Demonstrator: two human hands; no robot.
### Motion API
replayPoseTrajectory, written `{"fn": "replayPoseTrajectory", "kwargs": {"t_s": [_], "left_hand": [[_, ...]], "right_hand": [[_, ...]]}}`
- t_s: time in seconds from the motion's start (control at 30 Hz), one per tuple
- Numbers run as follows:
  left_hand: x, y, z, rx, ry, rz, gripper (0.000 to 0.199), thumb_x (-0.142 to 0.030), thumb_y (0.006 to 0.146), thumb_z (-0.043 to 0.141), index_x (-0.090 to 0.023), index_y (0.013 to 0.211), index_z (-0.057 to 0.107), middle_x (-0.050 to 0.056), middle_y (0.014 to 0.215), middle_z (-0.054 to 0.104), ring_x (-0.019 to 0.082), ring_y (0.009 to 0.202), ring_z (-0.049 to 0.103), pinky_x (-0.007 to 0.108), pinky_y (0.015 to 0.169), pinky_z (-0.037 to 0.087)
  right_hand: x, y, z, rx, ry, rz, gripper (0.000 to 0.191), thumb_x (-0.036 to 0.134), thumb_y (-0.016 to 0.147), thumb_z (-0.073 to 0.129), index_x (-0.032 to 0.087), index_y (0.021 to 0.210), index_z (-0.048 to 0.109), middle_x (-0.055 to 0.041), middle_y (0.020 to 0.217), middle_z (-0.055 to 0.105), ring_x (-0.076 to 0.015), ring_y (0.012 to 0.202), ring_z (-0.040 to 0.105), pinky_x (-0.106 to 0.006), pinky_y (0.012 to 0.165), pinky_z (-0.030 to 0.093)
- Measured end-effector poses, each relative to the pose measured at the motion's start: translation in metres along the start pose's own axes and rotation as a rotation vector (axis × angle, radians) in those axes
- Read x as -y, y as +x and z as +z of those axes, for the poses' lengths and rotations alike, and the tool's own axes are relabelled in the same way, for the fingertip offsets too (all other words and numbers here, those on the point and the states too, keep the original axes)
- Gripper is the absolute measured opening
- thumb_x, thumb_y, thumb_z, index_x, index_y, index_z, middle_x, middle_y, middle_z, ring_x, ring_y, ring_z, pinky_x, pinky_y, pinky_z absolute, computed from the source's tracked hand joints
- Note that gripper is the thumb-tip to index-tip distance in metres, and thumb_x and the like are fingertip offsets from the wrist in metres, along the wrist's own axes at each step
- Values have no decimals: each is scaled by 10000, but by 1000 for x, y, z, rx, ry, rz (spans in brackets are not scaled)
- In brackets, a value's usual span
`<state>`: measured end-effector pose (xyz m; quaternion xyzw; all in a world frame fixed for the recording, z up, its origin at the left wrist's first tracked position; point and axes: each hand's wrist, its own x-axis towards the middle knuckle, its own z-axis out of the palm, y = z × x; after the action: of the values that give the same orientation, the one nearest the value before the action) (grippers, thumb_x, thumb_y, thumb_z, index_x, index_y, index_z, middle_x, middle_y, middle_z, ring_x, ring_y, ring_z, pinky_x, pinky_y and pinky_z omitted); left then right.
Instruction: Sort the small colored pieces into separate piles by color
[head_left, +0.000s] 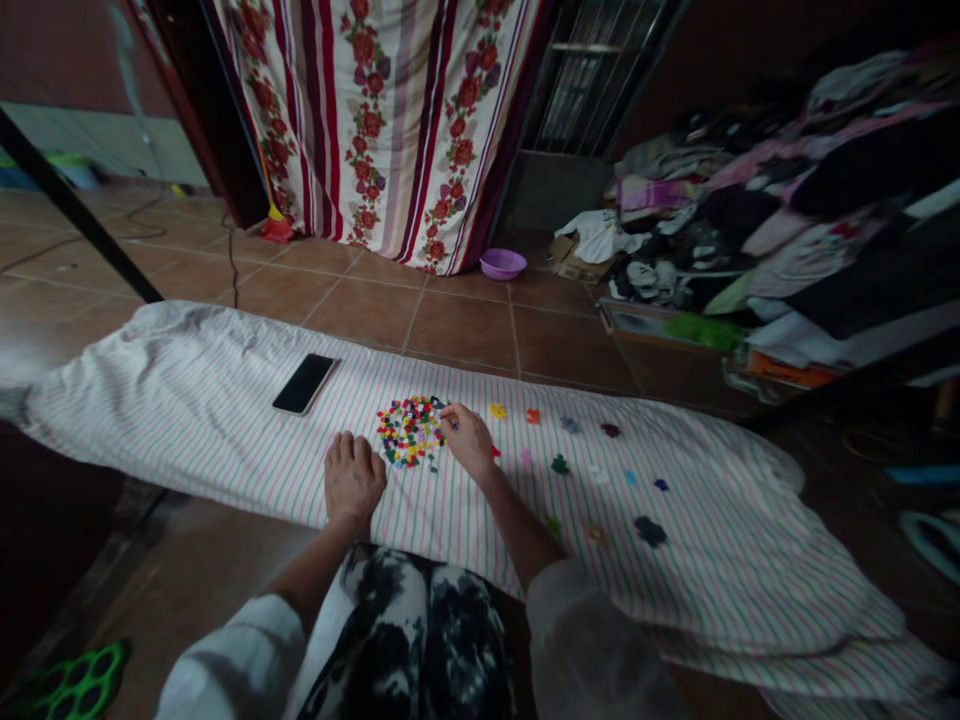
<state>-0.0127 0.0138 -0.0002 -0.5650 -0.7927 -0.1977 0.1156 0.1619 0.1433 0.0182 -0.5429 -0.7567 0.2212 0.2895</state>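
Observation:
On the striped cloth is a mixed heap of small coloured pieces [409, 432], red, yellow, green, white and dark ones. My left hand [354, 474] rests palm down just left of the heap, fingers stretched out and holding nothing. At the heap's right edge, my right hand [468, 438] has its fingertips pinched together; whatever is between them is too small to make out. Right of that hand lie little groups sorted by colour, among them yellow pieces [498, 411], orange pieces [532, 416], dark green pieces [560, 464] and a larger blackish group [650, 531].
The striped cloth [247, 460] covers a long low surface before my knees. A phone [304, 384] lies on it, left of the heap. Beyond are a floral curtain [405, 130], a purple basin [503, 264], a red broom [277, 228] and piled clothes [750, 200].

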Motion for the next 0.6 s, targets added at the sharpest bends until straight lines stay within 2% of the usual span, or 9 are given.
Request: {"fn": "replayPoseTrajectory", "kwargs": {"t_s": [0.13, 0.27, 0.43, 0.6], "left_hand": [[1, -1, 2, -5, 4, 9, 232, -264, 890, 432, -125, 998, 584, 194, 1209, 576, 333, 1229, 469, 473, 1007, 394], [2, -1, 4, -11, 19, 17, 259, -271, 888, 439, -107, 1030, 581, 207, 1234, 561, 337, 1234, 461, 467, 1017, 390], [0, 0, 0, -8, 36, 19, 230, -268, 889, 437, -119, 988, 581, 182, 1174, 576, 322, 1187, 486, 440, 985, 401], [-1, 0, -3, -5, 65, 34, 201, -266, 895, 430, -140, 952, 576, 159, 1112, 585, 303, 1130, 506, 417, 940, 409]], "right_hand": [[0, -5, -1, -8, 201, 39, 170, 164, 776, 527, 235, 874, 646, 8, 854, 720, -154, 769, 665, -270, 746, 503], [-3, -11, -5, -24, 323, 38, 190, 167, 765, 499, 239, 866, 644, 14, 849, 723, -149, 765, 678, -265, 747, 519], [-17, -17, -14, -47, 370, 20, 199, 211, 777, 481, 231, 864, 659, -3, 866, 725, -155, 780, 680, -270, 761, 520], [-42, -22, -23, -126, 385, 53, 194, 282, 772, 516, 231, 879, 669, -9, 859, 716, -165, 784, 674, -278, 748, 526]]}}
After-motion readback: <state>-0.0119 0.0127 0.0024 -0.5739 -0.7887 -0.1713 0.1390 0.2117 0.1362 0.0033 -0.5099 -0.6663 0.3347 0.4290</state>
